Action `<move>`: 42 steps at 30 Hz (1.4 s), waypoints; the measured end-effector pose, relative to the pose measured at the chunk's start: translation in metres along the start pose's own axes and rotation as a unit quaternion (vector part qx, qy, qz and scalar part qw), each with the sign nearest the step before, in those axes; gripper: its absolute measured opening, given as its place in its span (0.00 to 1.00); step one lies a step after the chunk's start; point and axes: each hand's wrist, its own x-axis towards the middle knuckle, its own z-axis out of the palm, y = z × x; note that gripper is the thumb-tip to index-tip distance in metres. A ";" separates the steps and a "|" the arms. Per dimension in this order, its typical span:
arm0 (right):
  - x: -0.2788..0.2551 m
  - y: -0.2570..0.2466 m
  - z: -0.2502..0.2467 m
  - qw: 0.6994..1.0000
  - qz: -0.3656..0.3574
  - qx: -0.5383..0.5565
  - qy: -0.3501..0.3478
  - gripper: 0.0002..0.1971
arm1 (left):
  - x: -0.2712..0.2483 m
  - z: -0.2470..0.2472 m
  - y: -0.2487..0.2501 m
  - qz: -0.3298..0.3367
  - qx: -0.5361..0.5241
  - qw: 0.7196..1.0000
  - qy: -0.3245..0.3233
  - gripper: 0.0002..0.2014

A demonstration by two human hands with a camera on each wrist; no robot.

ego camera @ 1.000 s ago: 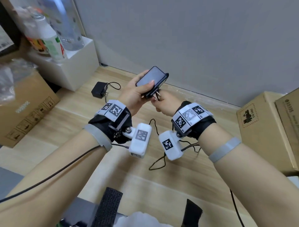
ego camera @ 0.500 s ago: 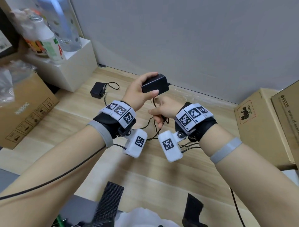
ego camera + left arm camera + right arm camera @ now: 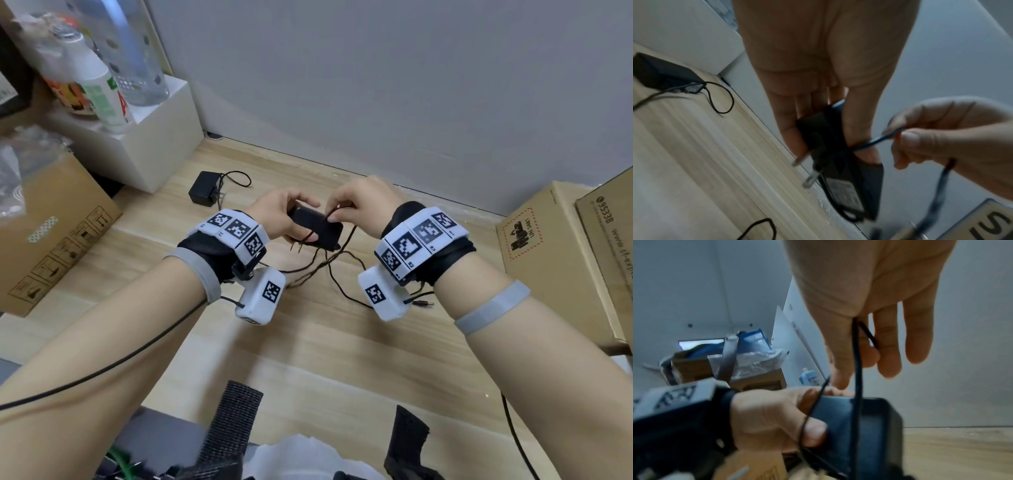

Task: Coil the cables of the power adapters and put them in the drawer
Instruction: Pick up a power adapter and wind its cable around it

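Note:
My left hand [image 3: 274,214] grips a black power adapter [image 3: 317,228] above the wooden table, its two metal prongs [image 3: 297,246] pointing down toward me. My right hand [image 3: 356,202] pinches the adapter's thin black cable [image 3: 337,214] between thumb and forefinger over the top of the adapter. In the left wrist view the cable [image 3: 873,142] runs taut across the adapter [image 3: 840,164]. The rest of the cable [image 3: 342,270] hangs loose to the table, with its barrel plug [image 3: 423,303] by my right wrist. A second black adapter [image 3: 203,192] lies on the table at the back left with its own cable [image 3: 236,180]. No drawer is in view.
A white box [image 3: 137,137] holding bottles stands at the back left, with a cardboard box [image 3: 51,226] in front of it. Two cardboard boxes [image 3: 561,260] stand at the right. A grey wall [image 3: 376,85] closes the table's far edge.
Both hands have come down toward the table. The adapter has turned so its prongs point toward me, and my right hand has brought the cable up over the adapter's top.

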 end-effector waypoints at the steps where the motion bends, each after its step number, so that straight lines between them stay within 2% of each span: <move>1: 0.002 0.003 0.002 1.000 0.006 -0.009 -0.005 0.06 | 0.000 0.000 0.001 -0.005 0.013 1.000 -0.024 0.22; 4: 0.006 0.006 0.007 0.998 -0.007 -0.052 -0.020 0.10 | 0.000 -0.002 0.005 -0.012 0.043 0.994 -0.095 0.19; 7: 0.008 0.010 0.009 0.999 0.010 -0.029 -0.022 0.13 | -0.002 -0.006 0.009 0.000 0.022 0.991 -0.131 0.20; 11: -0.002 0.019 0.022 0.992 0.074 0.099 0.013 0.15 | -0.006 -0.010 0.008 0.020 -0.087 0.983 -0.162 0.23; 13: -0.003 0.020 0.028 0.988 0.087 0.123 0.030 0.15 | -0.006 -0.009 0.006 0.026 -0.168 0.971 -0.169 0.34; 14: -0.001 0.020 0.030 0.983 0.107 0.145 0.035 0.15 | -0.005 -0.008 0.006 0.031 -0.208 0.963 -0.166 0.38; 16: 0.001 0.015 0.038 0.951 0.186 0.243 0.048 0.14 | -0.003 -0.004 0.008 0.042 -0.277 0.949 -0.142 0.39; 18: 0.000 0.012 0.046 0.953 0.173 0.240 0.063 0.14 | -0.002 0.002 0.014 0.045 -0.323 0.942 -0.086 0.30; 20: -0.004 0.007 0.053 0.964 0.135 0.225 0.030 0.12 | -0.002 0.005 0.019 0.051 -0.345 0.936 -0.041 0.19; 23: -0.008 0.006 0.062 0.973 0.102 0.209 -0.002 0.14 | 0.002 0.006 0.021 0.050 -0.323 0.945 0.003 0.14; 33: -0.009 0.000 0.062 0.979 0.087 0.180 -0.028 0.14 | 0.008 0.016 0.016 0.056 -0.236 0.964 0.108 0.15; 39: -0.013 -0.002 0.049 0.996 0.033 0.079 -0.022 0.12 | 0.013 0.017 0.005 0.061 -0.019 0.989 0.130 0.20; 42: -0.015 0.000 0.042 1.000 0.029 0.007 -0.005 0.10 | 0.012 0.018 0.001 0.062 0.107 0.987 0.099 0.20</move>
